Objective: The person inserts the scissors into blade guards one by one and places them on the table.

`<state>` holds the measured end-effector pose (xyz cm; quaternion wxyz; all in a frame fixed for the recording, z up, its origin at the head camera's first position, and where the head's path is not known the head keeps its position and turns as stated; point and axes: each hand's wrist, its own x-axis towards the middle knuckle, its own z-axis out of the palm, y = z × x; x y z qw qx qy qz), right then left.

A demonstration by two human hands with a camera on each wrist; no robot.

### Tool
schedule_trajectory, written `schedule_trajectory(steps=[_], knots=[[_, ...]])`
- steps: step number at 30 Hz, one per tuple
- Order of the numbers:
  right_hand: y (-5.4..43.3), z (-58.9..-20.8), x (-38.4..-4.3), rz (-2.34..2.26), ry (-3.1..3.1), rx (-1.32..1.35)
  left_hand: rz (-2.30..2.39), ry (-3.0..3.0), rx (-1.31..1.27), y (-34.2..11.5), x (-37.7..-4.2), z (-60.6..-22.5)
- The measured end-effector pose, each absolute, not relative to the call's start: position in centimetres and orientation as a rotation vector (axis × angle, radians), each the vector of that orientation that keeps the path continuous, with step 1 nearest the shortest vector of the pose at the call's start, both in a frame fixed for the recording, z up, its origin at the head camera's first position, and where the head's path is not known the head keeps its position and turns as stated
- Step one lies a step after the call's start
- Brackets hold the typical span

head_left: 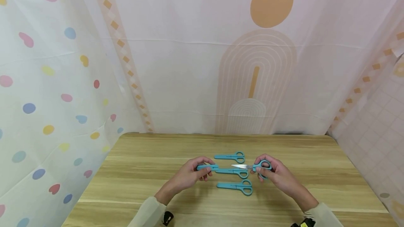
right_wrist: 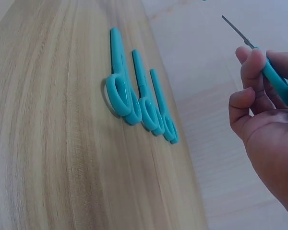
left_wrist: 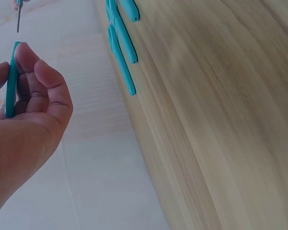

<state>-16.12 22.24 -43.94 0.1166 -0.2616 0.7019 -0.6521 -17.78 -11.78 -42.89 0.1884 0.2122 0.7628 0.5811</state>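
My left hand (head_left: 192, 171) pinches a teal scissors cover (head_left: 206, 167) between thumb and fingers, above the table. In my right hand (head_left: 277, 174) is a pair of teal-handled scissors (head_left: 262, 167), held by the handles. Their bare metal blades (head_left: 240, 166) point left toward the cover, with a gap between tip and cover. The right wrist view shows the same scissors' handle (right_wrist: 278, 84) between thumb and fingers. Below the hands lie three covered teal scissors: a far pair (head_left: 229, 157), a middle pair (head_left: 231, 172) and a near pair (head_left: 235, 186), all with handles to the right.
The wooden table (head_left: 126, 178) reaches back to a patterned curtain (head_left: 183, 80). A dotted cloth (head_left: 63, 122) hangs along the left side, and a checked cloth (head_left: 372, 132) hangs on the right.
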Motion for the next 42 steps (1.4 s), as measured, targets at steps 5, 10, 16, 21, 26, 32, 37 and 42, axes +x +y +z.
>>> schedule_trajectory(steps=[5,10,16,21,26,32,37,42], knots=[[22.1,-44.0,-16.1,-1.923,2.062,-0.772,1.643,2.140,0.596,-11.7,-17.8,-43.0],[21.9,-43.8,-16.1,-1.931,2.055,-0.780,1.640,2.148,0.605,-11.4,-17.9,-42.9],[21.8,-43.5,-16.1,-1.949,2.018,-0.810,1.639,2.141,0.604,-11.2,-17.9,-42.8],[21.7,-43.6,-16.2,-1.944,2.011,-0.827,1.629,2.141,0.603,-11.0,-17.8,-42.9],[21.6,-43.8,-16.3,-1.937,2.008,-0.848,1.636,2.124,0.609,-10.8,-17.8,-43.0],[21.4,-44.0,-16.2,-1.923,2.014,-0.817,1.646,2.117,0.615,-10.5,-17.6,-42.9],[21.2,-44.0,-16.1,-1.937,2.012,-0.844,1.650,2.120,0.618,-10.4,-17.6,-42.8],[21.0,-43.7,-16.1,-1.935,2.007,-0.843,1.649,2.123,0.622,-10.3,-17.5,-42.8]])
